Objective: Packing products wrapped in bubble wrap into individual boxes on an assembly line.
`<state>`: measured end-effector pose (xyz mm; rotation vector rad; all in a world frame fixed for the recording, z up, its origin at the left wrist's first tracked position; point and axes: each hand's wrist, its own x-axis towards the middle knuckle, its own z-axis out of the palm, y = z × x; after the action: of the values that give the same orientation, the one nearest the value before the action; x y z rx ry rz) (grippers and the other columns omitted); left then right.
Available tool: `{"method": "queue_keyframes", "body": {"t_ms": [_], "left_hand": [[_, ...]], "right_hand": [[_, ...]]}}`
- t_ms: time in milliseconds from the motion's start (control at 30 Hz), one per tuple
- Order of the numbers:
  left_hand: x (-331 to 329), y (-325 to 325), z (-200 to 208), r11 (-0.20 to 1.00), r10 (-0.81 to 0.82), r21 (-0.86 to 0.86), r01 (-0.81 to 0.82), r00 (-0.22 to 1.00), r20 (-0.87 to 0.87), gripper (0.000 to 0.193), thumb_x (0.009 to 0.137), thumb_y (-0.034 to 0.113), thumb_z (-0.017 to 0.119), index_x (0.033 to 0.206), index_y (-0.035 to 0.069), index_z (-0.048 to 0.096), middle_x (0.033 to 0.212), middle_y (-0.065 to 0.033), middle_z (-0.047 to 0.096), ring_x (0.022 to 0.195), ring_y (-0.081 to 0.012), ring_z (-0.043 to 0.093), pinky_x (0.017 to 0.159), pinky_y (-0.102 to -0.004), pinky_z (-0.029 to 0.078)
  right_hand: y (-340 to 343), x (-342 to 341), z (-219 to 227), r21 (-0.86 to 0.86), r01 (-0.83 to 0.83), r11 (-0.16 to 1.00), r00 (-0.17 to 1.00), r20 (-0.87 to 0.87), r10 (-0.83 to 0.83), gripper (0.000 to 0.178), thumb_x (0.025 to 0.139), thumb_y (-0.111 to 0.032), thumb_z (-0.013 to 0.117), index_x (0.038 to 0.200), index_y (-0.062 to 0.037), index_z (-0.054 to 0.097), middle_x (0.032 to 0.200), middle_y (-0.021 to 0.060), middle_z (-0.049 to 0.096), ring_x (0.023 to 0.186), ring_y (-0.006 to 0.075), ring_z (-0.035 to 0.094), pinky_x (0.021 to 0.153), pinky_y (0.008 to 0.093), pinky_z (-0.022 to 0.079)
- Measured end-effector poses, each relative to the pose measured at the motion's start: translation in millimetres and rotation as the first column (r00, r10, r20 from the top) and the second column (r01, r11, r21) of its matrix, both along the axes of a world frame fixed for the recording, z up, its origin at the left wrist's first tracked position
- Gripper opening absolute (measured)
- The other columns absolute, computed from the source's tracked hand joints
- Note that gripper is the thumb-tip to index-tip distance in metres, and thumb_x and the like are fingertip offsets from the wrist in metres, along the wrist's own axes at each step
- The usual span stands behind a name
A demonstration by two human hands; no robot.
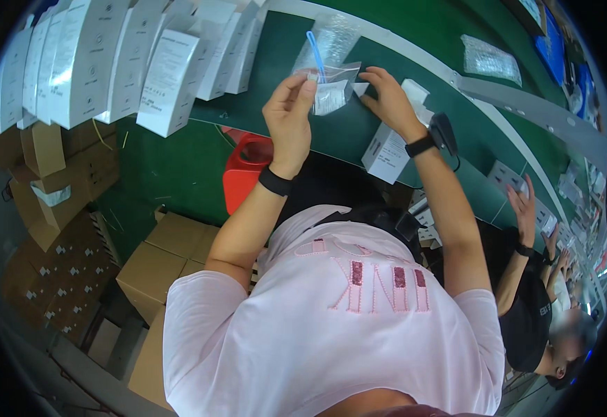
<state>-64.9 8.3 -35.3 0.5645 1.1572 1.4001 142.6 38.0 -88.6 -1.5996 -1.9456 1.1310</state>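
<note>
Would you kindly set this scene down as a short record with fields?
Left hand: pinches a clear bag
Right hand: beside the bag, fingers parted; contact unclear
Blue strap: rises above the bag
Table: green, with bubble wrap
Left side: white boxes
Below right hand: a white box
Nearby: cartons, red stool

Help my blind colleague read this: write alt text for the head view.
A person's left hand holds a small clear plastic bag above a green table; the right hand is close beside it. White boxes stand at upper left.
</note>
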Motion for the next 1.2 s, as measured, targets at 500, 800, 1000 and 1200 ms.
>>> {"method": "queue_keyframes", "body": {"t_ms": [500, 800, 1000, 1200], "left_hand": [[-17.1, 29.4, 47.3, 0.946, -0.269, 0.193, 0.26, 0.963, 0.02, 0.022, 0.095, 0.012, 0.061, 0.107, -0.006, 0.066, 0.099, -0.0091, 0.069, 0.088, -0.0129, 0.063, 0.082, -0.0242, 0.048], [0.5, 46.5, 105.6, 0.897, -0.441, 0.157, 0.413, 0.843, 0.307, 0.017, 0.09, 0.008, 0.065, 0.103, -0.003, 0.068, 0.093, -0.0115, 0.07, 0.087, -0.016, 0.066, 0.079, -0.0268, 0.052], [14.5, 43.3, 127.2, 0.801, -0.59, 0.219, 0.558, 0.67, 0.451, 0.018, 0.089, 0.006, 0.065, 0.104, -0.003, 0.068, 0.092, -0.0128, 0.071, 0.085, -0.0195, 0.069, 0.079, -0.0303, 0.055], [17.6, 43.6, 122.2, 0.792, -0.604, 0.188, 0.581, 0.698, 0.385, 0.019, 0.089, 0.007, 0.066, 0.104, -0.003, 0.069, 0.093, -0.0113, 0.071, 0.084, -0.0161, 0.068, 0.079, -0.0276, 0.054]], "right_hand": [[5.6, -1.8, -12.4, 0.064, 0.164, 0.984, 0.975, 0.142, -0.172, 0.006, 0.08, -0.006, 0.063, 0.082, -0.0016, 0.067, 0.08, 0.0155, 0.066, 0.074, 0.0282, 0.065, 0.065, 0.0367, 0.051], [22.2, 25.1, 282.6, -0.01, 0.147, 0.989, 0.864, -0.486, -0.133, 0.012, 0.085, 0.002, 0.063, 0.096, 0.0028, 0.067, 0.081, 0.0018, 0.066, 0.068, 0.0054, 0.056, 0.062, 0.0185, 0.044], [19.1, 25.7, 311.6, 0.269, -0.035, 0.963, 0.983, -0.165, 0.082, 0.012, 0.082, -0.002, 0.069, 0.093, 0.0008, 0.068, 0.081, 0.003, 0.066, 0.074, 0.0086, 0.06, 0.072, 0.0234, 0.049], [20.1, 20.1, 319.0, 0.05, -0.219, 0.974, 0.971, 0.111, 0.212, 0.015, 0.08, 0.004, 0.066, 0.094, -0.0004, 0.065, 0.079, 0.0035, 0.063, 0.072, 0.0101, 0.058, 0.067, 0.0249, 0.047]]}}
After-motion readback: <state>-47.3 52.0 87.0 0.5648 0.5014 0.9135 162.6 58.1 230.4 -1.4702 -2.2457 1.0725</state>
